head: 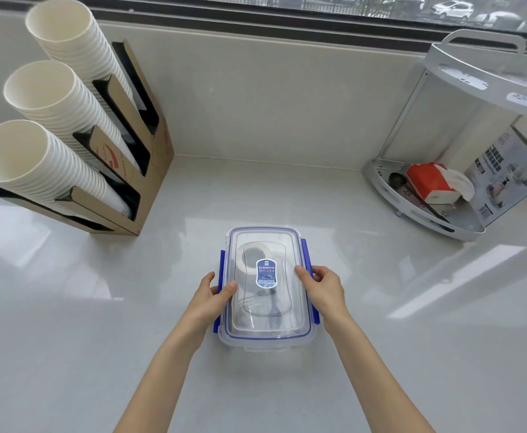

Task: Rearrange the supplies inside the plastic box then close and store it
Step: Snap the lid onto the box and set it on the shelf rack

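Head view, one frame, looking down on a pale glossy worktop [380,354] below a window.

Item 1: clear plastic box [266,340], lower centre of the frame, standing on the worktop. Transparent lid [265,310] with a blue seal line seated on top; blue oval label [266,272] at the lid's middle. Blue latch flaps [221,260] along both long sides. Contents seen dimly through the lid: a pale roll of tape [240,254] toward the far end, dark items nearer; these cannot be identified.

Item 2: left hand [212,300], at the box's left side, thumb lying on the lid edge, fingers curled around the left latch flap. Grip closed on the box's side.

Item 3: right hand [323,287], at the box's right side, thumb on the lid edge, fingers wrapped over the right latch flap. Grip likewise closed on the box. Whether the latches are snapped down cannot be told.

Item 4: cardboard cup dispenser [149,179], upper left of the frame, holding three tilted stacks of white paper cups [52,98].

Item 5: white corner rack [462,220], right of the frame, well apart from the box. Its lower tier carries a red-and-white tissue pack [430,182], with a printed carton [505,179] beside it.
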The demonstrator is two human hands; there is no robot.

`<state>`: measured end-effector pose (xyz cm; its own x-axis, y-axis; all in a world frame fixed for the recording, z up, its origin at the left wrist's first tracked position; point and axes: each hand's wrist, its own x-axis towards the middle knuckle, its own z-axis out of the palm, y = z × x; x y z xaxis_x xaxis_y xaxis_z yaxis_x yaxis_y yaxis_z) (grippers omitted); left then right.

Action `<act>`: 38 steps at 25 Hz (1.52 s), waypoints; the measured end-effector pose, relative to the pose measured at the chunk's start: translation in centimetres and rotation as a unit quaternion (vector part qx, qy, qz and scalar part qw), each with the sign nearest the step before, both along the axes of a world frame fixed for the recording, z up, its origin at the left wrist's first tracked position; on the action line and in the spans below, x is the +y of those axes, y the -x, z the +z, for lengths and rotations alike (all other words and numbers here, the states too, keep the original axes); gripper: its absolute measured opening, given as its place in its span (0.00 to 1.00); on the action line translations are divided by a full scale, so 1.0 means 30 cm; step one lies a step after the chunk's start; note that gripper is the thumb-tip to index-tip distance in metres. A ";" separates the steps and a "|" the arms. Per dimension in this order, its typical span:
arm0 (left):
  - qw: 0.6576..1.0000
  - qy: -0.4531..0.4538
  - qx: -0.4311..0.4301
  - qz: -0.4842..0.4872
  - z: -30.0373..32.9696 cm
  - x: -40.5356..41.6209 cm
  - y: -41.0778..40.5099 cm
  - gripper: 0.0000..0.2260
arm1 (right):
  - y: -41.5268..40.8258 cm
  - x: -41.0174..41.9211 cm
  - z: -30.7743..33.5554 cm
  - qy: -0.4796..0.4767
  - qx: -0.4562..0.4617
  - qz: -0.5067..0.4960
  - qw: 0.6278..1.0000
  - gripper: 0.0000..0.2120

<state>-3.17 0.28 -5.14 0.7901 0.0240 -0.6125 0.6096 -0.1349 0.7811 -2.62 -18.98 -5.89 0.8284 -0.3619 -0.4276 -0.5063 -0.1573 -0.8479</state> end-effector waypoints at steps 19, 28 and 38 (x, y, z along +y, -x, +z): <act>0.982 -0.140 -0.129 0.008 0.017 -0.045 0.031 0.22 | -0.010 0.036 0.001 0.252 -0.013 0.094 0.963 0.17; 0.963 -0.218 -0.160 -0.009 0.011 -0.082 0.038 0.18 | -0.009 0.036 0.009 0.248 -0.017 0.093 0.964 0.17; 0.994 -0.035 -0.081 0.061 0.027 -0.044 0.032 0.20 | 0.097 -0.014 0.042 0.075 0.027 0.125 0.989 0.27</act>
<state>-4.12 -1.03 -4.32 0.8671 0.1629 -0.4707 0.4914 -0.1249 0.8619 -5.54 -19.41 -4.64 0.8769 -0.2113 -0.4317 -0.4805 -0.4044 -0.7782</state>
